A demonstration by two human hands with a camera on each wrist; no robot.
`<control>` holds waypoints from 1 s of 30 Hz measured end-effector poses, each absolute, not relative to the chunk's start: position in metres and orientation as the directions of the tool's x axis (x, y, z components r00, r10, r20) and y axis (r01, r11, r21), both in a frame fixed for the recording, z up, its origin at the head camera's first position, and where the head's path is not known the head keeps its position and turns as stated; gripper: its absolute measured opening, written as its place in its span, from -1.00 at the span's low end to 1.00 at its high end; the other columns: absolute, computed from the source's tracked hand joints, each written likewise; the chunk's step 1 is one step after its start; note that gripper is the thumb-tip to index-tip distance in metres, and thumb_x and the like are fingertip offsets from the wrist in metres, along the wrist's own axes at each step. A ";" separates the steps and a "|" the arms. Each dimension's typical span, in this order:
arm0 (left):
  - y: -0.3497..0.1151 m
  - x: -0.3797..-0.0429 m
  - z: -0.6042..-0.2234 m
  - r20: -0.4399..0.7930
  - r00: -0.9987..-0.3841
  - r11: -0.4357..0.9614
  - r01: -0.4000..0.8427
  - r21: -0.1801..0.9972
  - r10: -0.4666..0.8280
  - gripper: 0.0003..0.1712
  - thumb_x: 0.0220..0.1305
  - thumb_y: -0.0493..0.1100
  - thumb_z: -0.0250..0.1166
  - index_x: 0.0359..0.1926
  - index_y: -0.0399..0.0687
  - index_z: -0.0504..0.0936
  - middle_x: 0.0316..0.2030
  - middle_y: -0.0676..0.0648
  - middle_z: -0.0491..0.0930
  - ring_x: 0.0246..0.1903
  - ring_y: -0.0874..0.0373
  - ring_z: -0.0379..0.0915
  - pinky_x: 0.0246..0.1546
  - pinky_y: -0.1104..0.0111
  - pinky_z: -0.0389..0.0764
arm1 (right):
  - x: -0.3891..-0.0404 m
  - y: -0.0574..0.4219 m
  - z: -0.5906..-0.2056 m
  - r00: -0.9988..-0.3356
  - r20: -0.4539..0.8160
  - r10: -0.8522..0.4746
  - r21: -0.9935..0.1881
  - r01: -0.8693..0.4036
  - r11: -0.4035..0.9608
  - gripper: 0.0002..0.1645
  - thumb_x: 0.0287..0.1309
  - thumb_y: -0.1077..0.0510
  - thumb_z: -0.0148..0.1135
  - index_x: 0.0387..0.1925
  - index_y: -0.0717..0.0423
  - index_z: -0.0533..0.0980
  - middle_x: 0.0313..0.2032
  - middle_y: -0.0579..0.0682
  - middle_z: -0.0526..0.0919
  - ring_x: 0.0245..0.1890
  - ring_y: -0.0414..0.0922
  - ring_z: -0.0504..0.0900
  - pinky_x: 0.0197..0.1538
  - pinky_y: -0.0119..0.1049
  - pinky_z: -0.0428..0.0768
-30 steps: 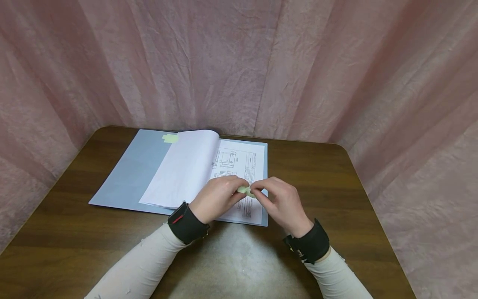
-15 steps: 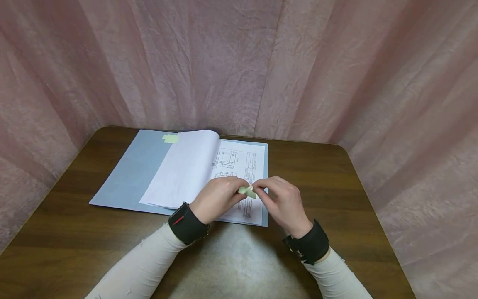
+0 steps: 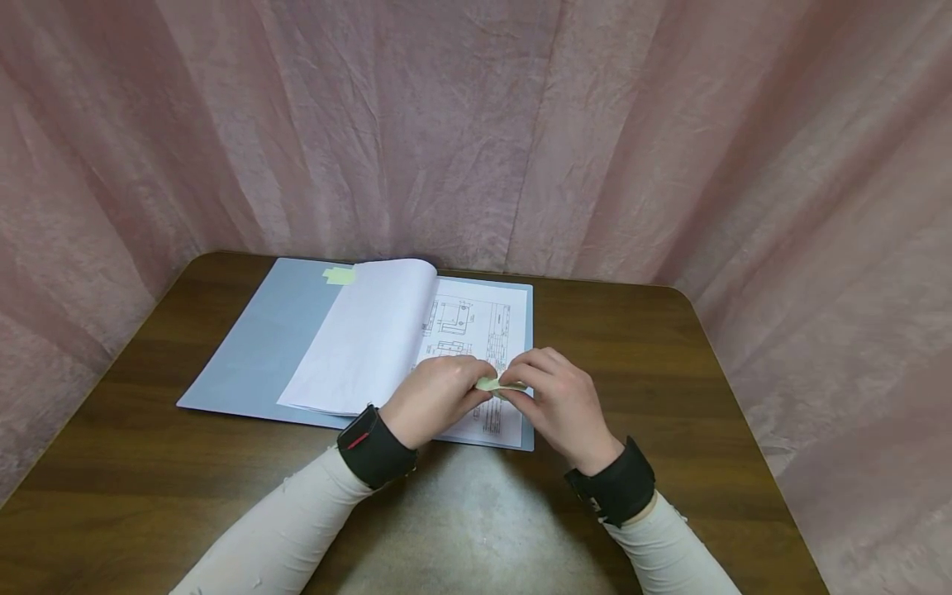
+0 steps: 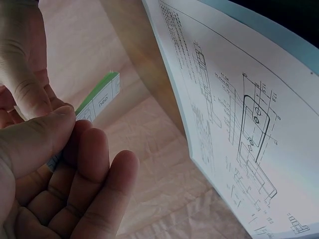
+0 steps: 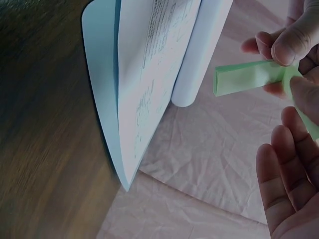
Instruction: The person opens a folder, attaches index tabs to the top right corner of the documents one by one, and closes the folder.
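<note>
Over the right side of an open folder, my left hand (image 3: pixel 431 392) pinches a small pad of green sticky notes (image 5: pixel 241 78) between thumb and fingers. My right hand (image 3: pixel 561 401) meets it from the other side and grips the same pad with thumb and fingertips. Print shows on the pad's white backing in the left wrist view, while in the right wrist view a green strip sticks out past the fingers. Beneath both hands lies a sheet with a technical drawing (image 3: pixel 479 318), partly covered by them.
The blue-grey folder (image 3: pixel 253 355) lies open on a brown wooden table (image 3: pixel 625 330). White pages (image 3: pixel 360 339) are turned over to its left, with green sticky notes (image 3: pixel 340 275) at their upper edge. Pink curtains (image 3: pixel 476 132) hang behind the table.
The right fingers have shifted their grip on the pad and now spread around its right end. The green paper lies flatter between the hands. The folder has not moved.
</note>
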State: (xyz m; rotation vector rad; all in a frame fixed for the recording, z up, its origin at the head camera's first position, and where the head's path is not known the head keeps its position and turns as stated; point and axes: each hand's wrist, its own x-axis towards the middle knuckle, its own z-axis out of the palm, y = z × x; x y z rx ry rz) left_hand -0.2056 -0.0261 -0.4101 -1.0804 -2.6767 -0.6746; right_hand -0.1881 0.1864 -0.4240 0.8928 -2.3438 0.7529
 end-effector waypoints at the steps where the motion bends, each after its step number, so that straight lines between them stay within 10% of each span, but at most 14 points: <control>1: -0.026 -0.206 -0.410 0.323 -0.721 0.634 0.693 0.343 0.613 -0.82 0.18 -0.05 0.44 -0.18 0.11 0.72 -0.38 0.25 0.58 -0.41 0.38 0.43 -0.32 0.49 0.45 | -0.188 0.186 -0.424 -0.645 0.634 -0.427 -0.302 -0.714 0.631 -0.84 0.00 0.06 0.52 -0.32 -0.15 0.69 -0.24 -0.30 0.59 -0.19 -0.32 0.46 -0.27 -0.40 0.46; 30: -0.027 -0.207 -0.415 0.343 -0.706 0.616 0.708 0.346 0.619 -0.76 0.14 -0.05 0.47 -0.16 0.06 0.71 -0.40 0.25 0.56 -0.44 0.39 0.43 -0.33 0.50 0.46 | -0.187 0.187 -0.420 -0.646 0.720 -0.254 -0.381 -0.674 0.633 -0.90 0.10 0.02 0.46 -0.31 -0.14 0.70 -0.32 -0.37 0.61 -0.27 -0.36 0.51 -0.31 -0.40 0.45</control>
